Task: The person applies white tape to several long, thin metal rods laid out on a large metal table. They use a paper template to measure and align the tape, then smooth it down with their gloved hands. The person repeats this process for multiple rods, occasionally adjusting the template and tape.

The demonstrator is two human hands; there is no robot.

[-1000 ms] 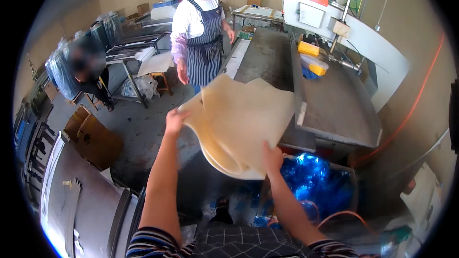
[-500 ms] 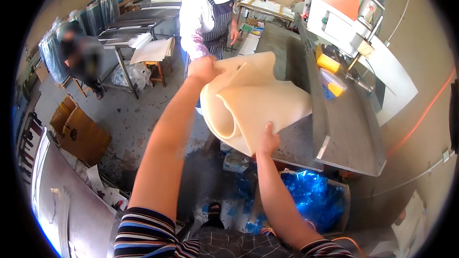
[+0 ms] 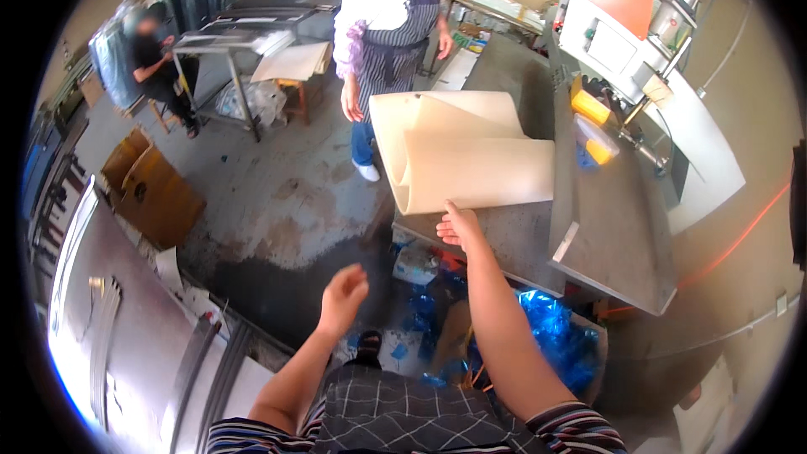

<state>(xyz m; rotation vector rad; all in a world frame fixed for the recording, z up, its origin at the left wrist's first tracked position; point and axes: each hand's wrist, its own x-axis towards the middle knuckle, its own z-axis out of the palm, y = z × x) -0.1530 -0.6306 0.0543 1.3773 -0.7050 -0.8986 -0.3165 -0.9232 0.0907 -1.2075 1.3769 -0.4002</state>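
Large cream-coloured sheet stack (image 3: 471, 155), thick and flexible, smooth and unmarked. Lies on the grey metal counter (image 3: 513, 240), spread across its near-left part and overhanging the left edge. Loosely curled rather than flat: left side rolled over on itself, making a rounded fold with layered edges showing at the lower left corner. Upper layer bowed upward at the far end, pale and slightly lighter than the lower one. Lower long edge runs almost straight, just beyond the fingertips of the right hand (image 3: 458, 227), close but whether touching cannot be told. Left hand (image 3: 343, 290) well apart from it, lower, in the air above the floor.
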